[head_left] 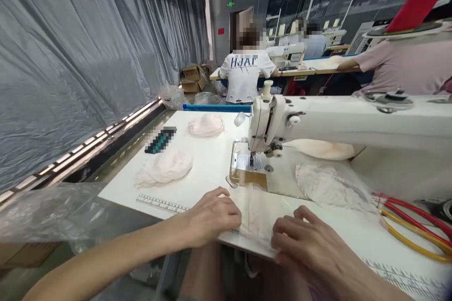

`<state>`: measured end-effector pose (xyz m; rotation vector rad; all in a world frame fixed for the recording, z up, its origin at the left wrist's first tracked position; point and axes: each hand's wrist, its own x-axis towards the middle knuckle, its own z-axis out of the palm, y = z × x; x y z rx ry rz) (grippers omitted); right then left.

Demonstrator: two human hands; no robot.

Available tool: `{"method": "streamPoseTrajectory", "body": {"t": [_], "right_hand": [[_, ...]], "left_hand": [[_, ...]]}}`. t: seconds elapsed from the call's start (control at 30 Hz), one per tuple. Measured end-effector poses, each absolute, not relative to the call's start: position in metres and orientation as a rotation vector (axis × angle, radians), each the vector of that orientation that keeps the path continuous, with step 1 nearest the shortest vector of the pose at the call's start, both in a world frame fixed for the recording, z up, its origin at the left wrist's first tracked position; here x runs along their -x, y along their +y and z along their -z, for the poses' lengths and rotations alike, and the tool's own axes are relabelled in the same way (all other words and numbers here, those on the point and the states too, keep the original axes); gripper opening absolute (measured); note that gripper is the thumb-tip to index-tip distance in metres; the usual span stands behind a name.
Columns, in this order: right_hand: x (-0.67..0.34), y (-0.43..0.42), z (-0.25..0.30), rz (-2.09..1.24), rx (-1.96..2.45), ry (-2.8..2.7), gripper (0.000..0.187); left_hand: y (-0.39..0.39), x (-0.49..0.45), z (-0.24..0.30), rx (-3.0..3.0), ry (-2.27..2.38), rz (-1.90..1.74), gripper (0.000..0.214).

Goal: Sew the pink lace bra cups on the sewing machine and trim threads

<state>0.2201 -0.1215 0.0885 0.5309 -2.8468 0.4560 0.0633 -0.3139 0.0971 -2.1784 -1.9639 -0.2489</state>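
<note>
A thin, pale pink piece of fabric [260, 211] lies across the front edge of the white sewing table, just before the sewing machine [264, 124]. My left hand [216, 216] has its fingers curled on the fabric's left side. Bent fingers of my right hand [307, 240] grip its right side, slightly blurred, near the table edge. The presser foot [252, 160] stands beyond the fabric, over the metal needle plate. Fingertips of both hands are partly hidden.
Pale fabric bundles [206, 125] lie on the table's left side; another bundle [325, 181] sits under the machine arm. Red and yellow loops [416, 225] are at right. A ruler scale [160, 203] runs along the front edge. People [245, 73] sit at machines ahead.
</note>
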Motion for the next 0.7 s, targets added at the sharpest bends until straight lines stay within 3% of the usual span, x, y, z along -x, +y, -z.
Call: {"method": "streamPoseTrajectory", "body": {"t": [0.17,0.4,0.5,0.7], "right_hand": [[-0.212,-0.126,-0.080,-0.901,-0.385,-2.857,0.017],[-0.175,-0.139,-0.070,-0.419,-0.393,-3.003,0.025],[-0.178,-0.135,-0.067,-0.413,-0.383,-3.001,0.023],[-0.186,-0.136,-0.078,-1.098,-0.411,-3.016,0.018]], "left_hand": [[-0.323,-0.082,-0.073,2.157,-1.884,0.298,0.020],[-0.328,-0.083,-0.065,2.091,-1.872,0.416,0.021],[-0.331,-0.083,-0.060,2.078,-1.872,0.485,0.019],[-0.329,-0.081,-0.056,2.033,-1.846,0.603,0.013]]}}
